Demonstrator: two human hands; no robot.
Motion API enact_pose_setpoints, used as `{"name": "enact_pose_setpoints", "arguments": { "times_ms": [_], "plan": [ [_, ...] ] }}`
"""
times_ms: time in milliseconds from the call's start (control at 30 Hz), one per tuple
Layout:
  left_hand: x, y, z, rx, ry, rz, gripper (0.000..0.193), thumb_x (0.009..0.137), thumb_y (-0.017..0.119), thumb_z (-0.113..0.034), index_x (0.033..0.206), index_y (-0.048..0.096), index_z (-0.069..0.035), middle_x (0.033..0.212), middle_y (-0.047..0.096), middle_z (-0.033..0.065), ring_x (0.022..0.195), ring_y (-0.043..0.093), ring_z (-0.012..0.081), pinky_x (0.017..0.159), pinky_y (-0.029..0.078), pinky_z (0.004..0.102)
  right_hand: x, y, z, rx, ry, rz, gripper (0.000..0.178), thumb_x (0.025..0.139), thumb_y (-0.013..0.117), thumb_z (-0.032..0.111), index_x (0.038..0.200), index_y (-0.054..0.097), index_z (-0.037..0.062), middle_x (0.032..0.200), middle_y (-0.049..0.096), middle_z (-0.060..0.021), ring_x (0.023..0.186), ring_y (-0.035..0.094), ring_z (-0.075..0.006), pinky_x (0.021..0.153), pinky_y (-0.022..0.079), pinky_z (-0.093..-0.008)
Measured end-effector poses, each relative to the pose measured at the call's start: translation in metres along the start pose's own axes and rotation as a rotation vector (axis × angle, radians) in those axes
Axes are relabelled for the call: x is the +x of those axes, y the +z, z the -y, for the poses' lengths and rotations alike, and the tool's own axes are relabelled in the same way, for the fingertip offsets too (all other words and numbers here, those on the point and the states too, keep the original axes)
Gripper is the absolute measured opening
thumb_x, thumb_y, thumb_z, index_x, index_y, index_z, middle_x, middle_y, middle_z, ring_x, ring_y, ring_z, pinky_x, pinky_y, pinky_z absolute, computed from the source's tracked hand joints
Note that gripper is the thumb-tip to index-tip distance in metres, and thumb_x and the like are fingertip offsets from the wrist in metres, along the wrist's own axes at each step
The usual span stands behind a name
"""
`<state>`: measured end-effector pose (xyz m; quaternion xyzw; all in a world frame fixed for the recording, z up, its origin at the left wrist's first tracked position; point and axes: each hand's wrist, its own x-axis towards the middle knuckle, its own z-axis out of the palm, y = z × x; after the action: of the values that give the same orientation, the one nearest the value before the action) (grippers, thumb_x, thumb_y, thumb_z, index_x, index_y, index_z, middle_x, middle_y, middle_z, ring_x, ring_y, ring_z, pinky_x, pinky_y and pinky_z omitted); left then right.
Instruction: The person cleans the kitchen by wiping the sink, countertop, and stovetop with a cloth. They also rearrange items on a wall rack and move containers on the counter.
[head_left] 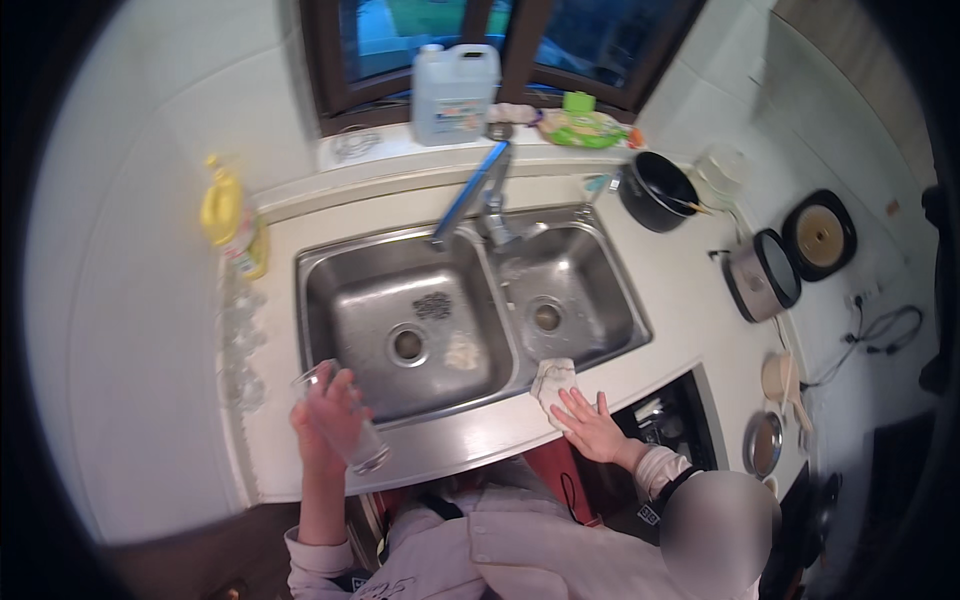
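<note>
My left hand [325, 412] is wrapped round a clear drinking glass [366, 452]. The glass leans over the front left edge of the counter, its base toward me. To its right lies the steel double sink [405, 412]. My right hand [594, 432] rests on a white cloth [552, 382] at the sink's front rim, before the smaller basin. Those fingers are stretched out and spread over the cloth. In the large basin there is a dark patterned patch near the drain and a pale patch beside it.
Several clear glasses [242, 345] line the left counter edge below a yellow bottle [232, 225]. Behind the sink stand the faucet [496, 205] and a large translucent jug [455, 95]. A black pot [657, 192] and an open rice cooker [762, 278] are on the right.
</note>
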<state>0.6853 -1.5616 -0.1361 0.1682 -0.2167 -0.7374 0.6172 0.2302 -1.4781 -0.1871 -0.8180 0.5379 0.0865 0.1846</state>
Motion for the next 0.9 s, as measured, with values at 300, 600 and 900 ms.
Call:
{"name": "enact_pose_setpoints", "arguments": {
  "times_ms": [300,600,900],
  "plan": [
    [0.016,0.033,0.053,0.033,0.019,-0.260,0.065,0.086,0.061,-0.054,0.135,0.047,-0.013,0.125,0.059,0.0072,0.100,0.060,0.0226,0.076,0.054,0.0421,-0.054,-0.009,-0.208,0.105,0.631,-0.137,0.061,0.098,0.037,0.035,0.155,0.020,0.0219,0.163,0.005,-0.0078,0.150,0.007,-0.0313,0.108,0.009,-0.0739],
    [0.035,0.068,0.097,0.041,0.013,-0.256,0.059,0.089,0.062,-0.046,0.135,0.049,-0.010,0.128,0.060,0.0101,0.104,0.061,0.0249,0.081,0.054,0.0450,-0.034,-0.012,-0.347,0.172,0.889,-0.330,0.060,0.098,0.039,0.032,0.155,0.021,0.0236,0.163,0.006,-0.0076,0.150,0.008,-0.0311,0.107,0.007,-0.0755],
    [0.008,0.061,0.070,0.102,0.168,-0.313,0.067,0.084,0.067,-0.048,0.136,0.047,-0.011,0.128,0.059,0.0102,0.104,0.059,0.0244,0.080,0.054,0.0451,-0.052,-0.011,-0.270,0.142,0.517,-0.233,0.060,0.097,0.041,0.026,0.154,0.024,0.0157,0.162,0.007,-0.0170,0.148,0.007,-0.0398,0.105,0.006,-0.0766]
  ]
}}
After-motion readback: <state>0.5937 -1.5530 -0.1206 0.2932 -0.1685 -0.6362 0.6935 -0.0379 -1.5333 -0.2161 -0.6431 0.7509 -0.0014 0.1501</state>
